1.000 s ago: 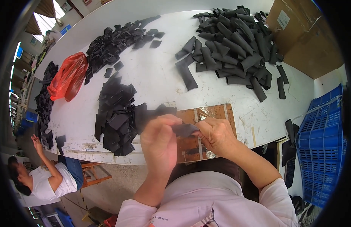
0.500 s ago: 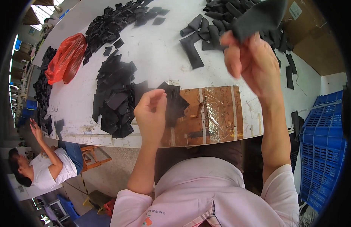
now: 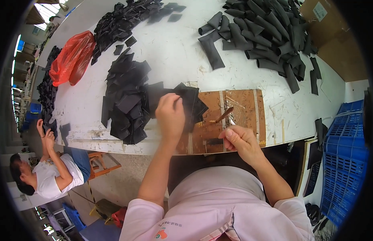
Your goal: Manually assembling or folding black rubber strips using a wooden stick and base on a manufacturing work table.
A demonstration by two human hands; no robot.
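Observation:
My left hand point(image 3: 170, 116), fingers curled in, is over the near side of a stack of flat black pieces point(image 3: 191, 103) that look like fabric. Whatever its fingertips pinch, if anything, is hidden. Near the table's front edge, my right hand point(image 3: 243, 145) is closed, thumb against bent fingers, with nothing showing between them. It hovers over a brown board point(image 3: 206, 128) banded with clear tape. Just beyond that hand is a slim dark-brown tool point(image 3: 223, 115) with a light tip; its kind is unclear. A larger heap of flat black pieces point(image 3: 128, 100) lies left of my left hand.
Rolled black pieces point(image 3: 270, 36) are piled at the far right beside a cardboard box point(image 3: 335, 44). More black pieces point(image 3: 122, 24) and a red plastic bag point(image 3: 72, 58) lie at far left. Blue crates point(image 3: 345, 160) stand right of the table. Another person point(image 3: 58, 172) sits at left.
My right hand has come down from the far right to the board, and the black piece it held is no longer in it. The brown tool now shows more fully.

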